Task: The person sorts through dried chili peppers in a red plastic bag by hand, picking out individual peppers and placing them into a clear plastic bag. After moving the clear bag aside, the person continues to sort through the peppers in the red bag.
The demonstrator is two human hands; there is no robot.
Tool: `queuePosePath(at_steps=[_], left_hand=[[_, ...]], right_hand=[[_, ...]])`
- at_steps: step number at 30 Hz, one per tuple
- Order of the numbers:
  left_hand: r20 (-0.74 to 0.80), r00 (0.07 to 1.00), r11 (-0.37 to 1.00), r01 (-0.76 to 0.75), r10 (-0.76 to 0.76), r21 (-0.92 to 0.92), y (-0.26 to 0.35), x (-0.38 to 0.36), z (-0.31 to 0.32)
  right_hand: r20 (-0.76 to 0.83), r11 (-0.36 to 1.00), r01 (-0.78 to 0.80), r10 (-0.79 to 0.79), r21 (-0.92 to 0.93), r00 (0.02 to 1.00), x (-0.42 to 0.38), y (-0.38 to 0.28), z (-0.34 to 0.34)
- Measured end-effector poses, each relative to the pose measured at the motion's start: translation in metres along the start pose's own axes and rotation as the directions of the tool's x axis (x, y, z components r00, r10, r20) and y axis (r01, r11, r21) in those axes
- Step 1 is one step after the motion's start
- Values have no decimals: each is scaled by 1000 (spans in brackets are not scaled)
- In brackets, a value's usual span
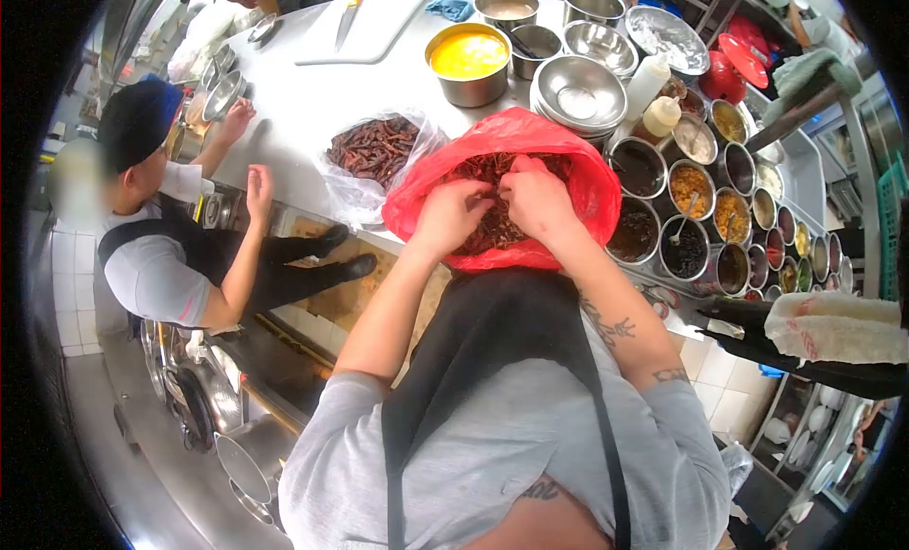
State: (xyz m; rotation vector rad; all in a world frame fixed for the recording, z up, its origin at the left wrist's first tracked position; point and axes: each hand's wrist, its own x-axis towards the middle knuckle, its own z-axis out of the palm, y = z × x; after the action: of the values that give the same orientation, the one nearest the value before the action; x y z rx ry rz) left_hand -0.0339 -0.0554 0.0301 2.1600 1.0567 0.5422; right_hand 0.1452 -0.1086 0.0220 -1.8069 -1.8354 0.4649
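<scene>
Grey shirt (454,436) and black apron (492,328) closest | reaches left hand (453,212) and right hand (535,198) into open red bag (540,124) at edge of tabletop (284,86), among dark red dried pieces (499,232) | bends fingers, cannot tell whether gripping | clear bag (352,198) of chillies (379,148) just left

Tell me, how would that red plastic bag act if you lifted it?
The red bag would probably feel floppy, since its thin sides crease and fold. Its loose dark-red pieces would likely shift rather than hold a shape. Lifted by one side, it might spill, as its mouth is wide open.
</scene>
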Motion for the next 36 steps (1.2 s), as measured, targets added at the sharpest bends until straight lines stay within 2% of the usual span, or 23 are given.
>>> queuePosePath(at_steps=[2,4,5,7,9,11,12,14,15,16,18,19,20,22,23,25,26,27,29,30,32,34,36], left_hand=[[21,997,997,-73,73,11,1,4,1],[32,994,994,-103,104,-37,3,8,1],[69,995,984,-58,70,-171,5,9,-2],[153,988,906,52,14,-420,6,10,-12],[176,981,776,175,-84,-606,-10,10,-11],[209,967,622,252,-143,-741,-32,10,-7],[227,957,479,288,-183,-829,-33,9,-7],[287,925,153,330,-248,-931,-35,1,-7],[301,911,106,341,-282,-934,-34,-3,-9],[318,900,50,348,-298,-936,-38,-7,-8],[339,887,-51,341,-314,-939,-48,-4,-7],[337,885,-55,338,-320,-940,-52,-4,-8],[253,889,201,347,-382,-916,-54,-7,-6],[55,902,648,350,-429,-676,-36,-9,-4],[-54,950,863,254,-308,-437,-33,-10,-2],[-57,985,968,147,-161,-202,-31,-9,3],[-46,995,993,87,-90,-79,-30,-10,7],[15,991,991,131,-131,19,-15,-7,1],[-10,989,989,150,-150,0,-22,-5,8],[-22,988,988,154,-154,-10,-20,-1,8],[-16,979,944,190,-202,-268,-15,0,3],[-10,964,844,228,-266,-485,-18,1,-2],[54,959,675,234,-277,-699,-16,2,-4]], right_hand=[[0,996,27,-27,88,1000,1,-1,-9],[68,939,-37,14,341,998,4,12,-8],[106,886,-73,27,459,994,5,17,-8],[240,632,-199,21,749,970,7,21,-12],[327,299,-326,47,897,944,6,15,-22],[212,499,-250,133,830,968,12,18,-12],[146,591,-217,167,777,975,14,15,-12],[130,843,-206,163,496,978,12,11,-13],[128,921,-194,159,337,979,10,7,-11],[122,971,-170,152,165,981,10,1,-11],[200,981,-189,178,38,964,10,-13,-9],[192,991,-135,136,-19,972,10,-14,-1],[185,994,-79,92,-79,978,10,-13,9],[208,988,-78,105,-136,973,10,-9,24],[215,984,-75,110,-165,970,11,-7,29],[192,991,-60,83,-120,978,10,-7,30],[183,994,-50,67,-98,981,8,-7,31],[159,995,-51,65,-91,985,8,-7,33],[110,995,-61,69,-76,992,5,-6,37],[26,998,-49,50,-35,998,3,-7,35],[-145,999,-15,21,43,989,2,-9,30],[-134,951,-84,129,297,983,5,-14,23],[-133,860,-105,196,500,972,6,-17,22]])
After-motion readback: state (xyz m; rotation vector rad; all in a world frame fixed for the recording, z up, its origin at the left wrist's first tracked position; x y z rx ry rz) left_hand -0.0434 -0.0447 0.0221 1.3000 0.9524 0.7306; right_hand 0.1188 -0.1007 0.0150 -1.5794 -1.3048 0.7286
